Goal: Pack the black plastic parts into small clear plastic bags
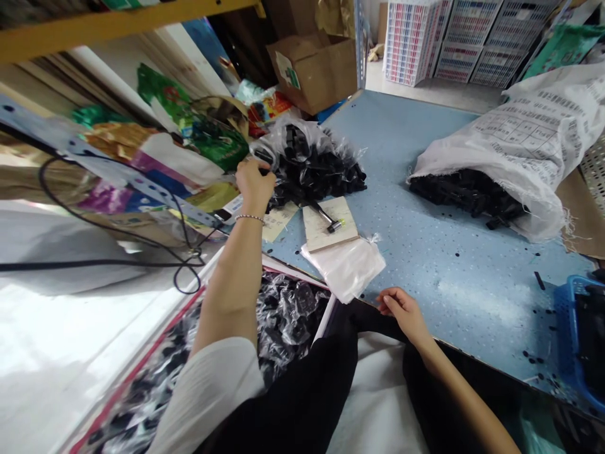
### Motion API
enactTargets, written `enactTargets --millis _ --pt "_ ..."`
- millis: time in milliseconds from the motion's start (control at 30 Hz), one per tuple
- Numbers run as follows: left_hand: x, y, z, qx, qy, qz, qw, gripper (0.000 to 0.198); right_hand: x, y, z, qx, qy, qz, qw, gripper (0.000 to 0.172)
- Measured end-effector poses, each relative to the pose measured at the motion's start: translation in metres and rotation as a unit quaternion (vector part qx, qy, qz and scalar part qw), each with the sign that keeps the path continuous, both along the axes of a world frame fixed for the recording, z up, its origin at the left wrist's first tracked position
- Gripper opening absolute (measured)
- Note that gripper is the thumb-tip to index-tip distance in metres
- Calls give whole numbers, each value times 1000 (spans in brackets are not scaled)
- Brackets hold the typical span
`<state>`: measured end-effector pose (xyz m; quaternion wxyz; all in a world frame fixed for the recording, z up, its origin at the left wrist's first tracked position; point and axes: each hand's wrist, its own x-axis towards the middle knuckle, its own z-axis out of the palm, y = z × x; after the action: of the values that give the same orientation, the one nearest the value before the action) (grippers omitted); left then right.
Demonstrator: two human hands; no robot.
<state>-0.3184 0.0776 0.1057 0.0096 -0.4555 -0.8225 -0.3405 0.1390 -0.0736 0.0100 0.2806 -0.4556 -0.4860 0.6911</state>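
My left hand reaches far forward and is closed on a black plastic part at the left edge of a clear bag of black parts on the blue table. A bead bracelet sits on that wrist. My right hand rests at the table's near edge with fingers curled, close to a stack of small clear bags. What those fingers hold, if anything, is hidden. A small hammer lies on a wooden block between the two hands.
A white woven sack spilling black parts lies at the right. A blue basket stands at the far right edge. A box of bagged black parts sits below the table. Cardboard box, cables and coloured packaging crowd the left.
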Motion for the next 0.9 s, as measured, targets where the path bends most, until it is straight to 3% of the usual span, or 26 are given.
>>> enactTargets --millis 100,267,667,900 --pt "7 -7 -5 4 10 36 999 32 -5 -1 -2 -3 3 3 1000 39" --pt "11 -13 -11 8 3 43 999 43 -6 -4 -4 -2 6 9 1000 38" --pt "12 -7 -10 20 47 1 999 45 -1 -2 -5 -1 -6 -2 1000 39" --pt "0 4 -12 19 -2 64 998 89 -2 -2 -7 -9 -1 4 1000 36"
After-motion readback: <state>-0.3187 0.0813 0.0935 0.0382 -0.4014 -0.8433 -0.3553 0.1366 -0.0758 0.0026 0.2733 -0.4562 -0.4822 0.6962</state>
